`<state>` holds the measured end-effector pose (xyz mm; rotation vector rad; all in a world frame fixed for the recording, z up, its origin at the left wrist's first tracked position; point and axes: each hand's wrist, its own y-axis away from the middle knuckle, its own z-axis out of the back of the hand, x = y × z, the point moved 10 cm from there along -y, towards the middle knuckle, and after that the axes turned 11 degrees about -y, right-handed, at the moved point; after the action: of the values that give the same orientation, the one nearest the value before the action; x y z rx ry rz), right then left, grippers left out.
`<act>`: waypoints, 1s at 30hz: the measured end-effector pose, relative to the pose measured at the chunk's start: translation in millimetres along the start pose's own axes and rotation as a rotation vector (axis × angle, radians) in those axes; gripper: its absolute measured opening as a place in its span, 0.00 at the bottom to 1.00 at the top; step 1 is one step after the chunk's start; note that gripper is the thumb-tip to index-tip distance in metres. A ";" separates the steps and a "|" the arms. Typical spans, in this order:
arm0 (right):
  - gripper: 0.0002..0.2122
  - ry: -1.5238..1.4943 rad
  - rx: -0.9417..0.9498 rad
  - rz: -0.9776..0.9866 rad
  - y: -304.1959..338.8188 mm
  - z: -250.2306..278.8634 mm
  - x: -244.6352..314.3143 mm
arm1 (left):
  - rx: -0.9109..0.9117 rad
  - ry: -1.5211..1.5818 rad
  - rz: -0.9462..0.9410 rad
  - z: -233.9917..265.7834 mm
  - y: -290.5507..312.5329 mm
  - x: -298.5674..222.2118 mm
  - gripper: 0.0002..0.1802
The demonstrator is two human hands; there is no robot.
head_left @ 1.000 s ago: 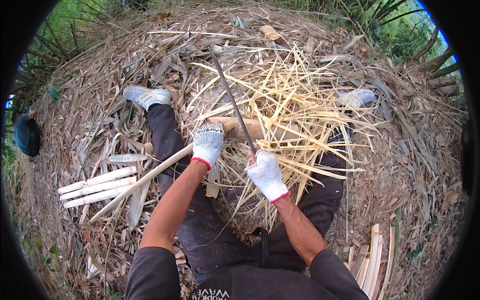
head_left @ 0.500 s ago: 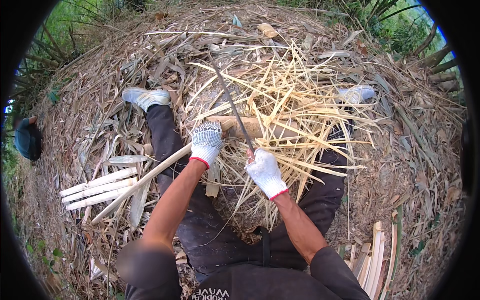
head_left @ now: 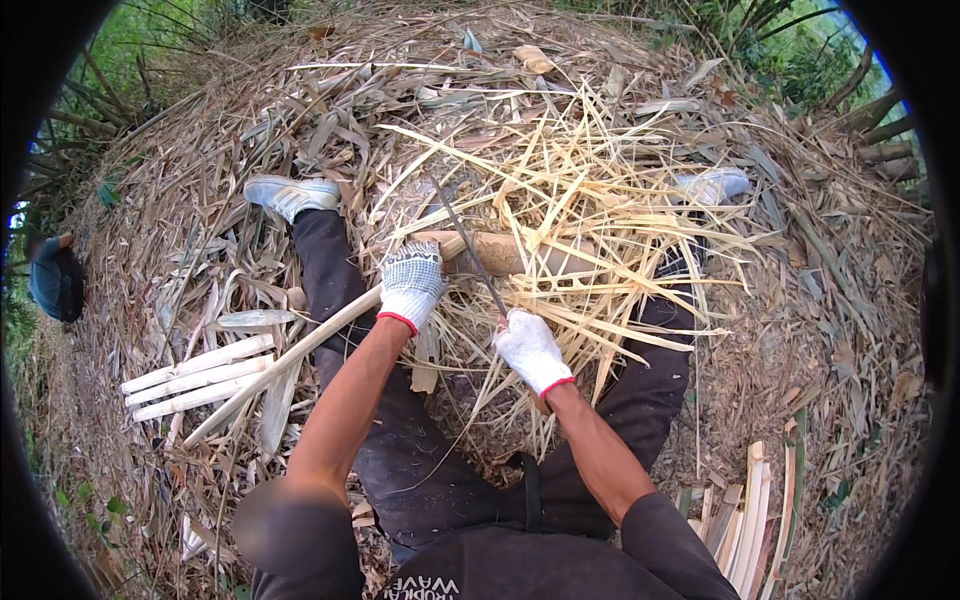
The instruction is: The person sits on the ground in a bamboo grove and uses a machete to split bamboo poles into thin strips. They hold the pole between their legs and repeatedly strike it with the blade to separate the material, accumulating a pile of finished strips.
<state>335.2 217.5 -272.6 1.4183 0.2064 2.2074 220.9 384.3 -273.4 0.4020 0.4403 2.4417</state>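
My left hand (head_left: 412,282), in a white glove with dotted palm, is closed around a pale split bamboo strip (head_left: 285,362). The strip slants from the lower left across my left thigh, and its upper end rests against a short log (head_left: 507,254) lying crosswise between my legs. My right hand (head_left: 533,348), also in a white glove, grips a long knife at its handle end. The knife's dark, narrow blade (head_left: 482,268) points up and left, crossing over the log close to the strip's upper end.
Thin yellow shavings (head_left: 570,195) pile over the log and beyond it, reaching my right shoe (head_left: 715,184). Several split pieces (head_left: 200,378) lie left of my leg; more bamboo lengths (head_left: 752,520) are at lower right. Another person (head_left: 57,280) is at the far left. Dry leaves cover the ground.
The knife blade's tip has dropped nearer to the log and the strip's end. My right hand has shifted very slightly; the left hand and strip are nearly still.
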 end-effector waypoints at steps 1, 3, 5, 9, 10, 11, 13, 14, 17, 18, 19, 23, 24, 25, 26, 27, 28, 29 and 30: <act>0.13 0.005 0.013 -0.004 2.5 -2.2 -4.5 | -0.015 -0.008 -0.006 -2.6 1.4 0.9 0.28; 0.13 0.011 0.018 0.015 1.4 -4.1 -10.6 | -0.060 -0.031 0.002 -5.1 0.1 4.0 0.29; 0.13 -0.016 -0.040 0.066 0.9 4.7 4.1 | 0.014 0.006 0.001 -4.6 -0.1 2.5 0.29; 0.13 -0.073 -0.081 0.093 -1.0 13.8 29.0 | -0.164 0.013 0.000 -2.4 4.2 6.0 0.18; 0.12 -0.053 -0.086 0.083 -1.9 14.8 28.8 | -0.166 0.013 0.002 -3.3 2.1 5.9 0.18; 0.13 -0.054 -0.052 0.061 -2.4 8.2 16.1 | -0.169 0.003 -0.006 -1.9 1.1 4.0 0.18; 0.13 -0.055 0.020 0.020 -3.7 -7.6 -10.6 | -0.174 -0.016 -0.018 0.6 -0.7 3.0 0.18; 0.13 -0.038 -0.003 0.056 -3.4 -5.5 -12.3 | -0.178 -0.022 -0.011 1.8 -1.8 3.5 0.18; 0.15 -0.025 -0.026 0.077 -0.4 6.5 1.6 | -0.144 -0.014 0.002 -0.8 0.6 3.3 0.17; 0.15 -0.058 -0.043 0.060 -1.6 10.8 11.8 | -0.116 0.003 0.006 -1.2 0.8 5.0 0.17; 0.16 -0.091 -0.069 0.048 -3.3 16.2 21.7 | -0.096 0.018 0.007 0.8 -0.5 5.4 0.17; 0.17 -0.063 -0.033 0.021 -3.9 8.5 11.9 | -0.127 0.003 0.002 7.3 1.8 1.5 0.17; 0.17 -0.053 0.005 -0.004 -3.3 2.8 4.3 | -0.130 0.001 -0.004 9.4 0.8 0.3 0.17; 0.17 -0.043 -0.001 0.023 -0.9 1.7 2.8 | -0.131 -0.001 -0.005 9.7 1.3 0.3 0.17; 0.18 -0.032 -0.007 0.051 1.8 0.8 1.2 | -0.155 -0.015 -0.006 8.7 1.0 0.9 0.17; 0.18 -0.021 -0.014 0.078 3.1 -0.1 -0.3 | -0.179 -0.028 -0.007 6.3 0.4 1.9 0.18; 0.17 -0.023 -0.012 0.066 3.1 0.0 3.2 | -0.196 -0.042 -0.008 1.4 1.9 3.4 0.18; 0.17 -0.025 -0.015 0.054 0.5 4.7 12.8 | -0.166 -0.044 -0.014 -1.1 1.2 2.9 0.18; 0.17 -0.026 -0.018 0.042 -1.2 8.6 19.9 | -0.137 -0.046 -0.020 -3.5 0.2 2.9 0.18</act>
<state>336.6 227.0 -253.1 1.4534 0.1481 2.2172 217.2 385.2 -275.9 0.3919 0.2549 2.4206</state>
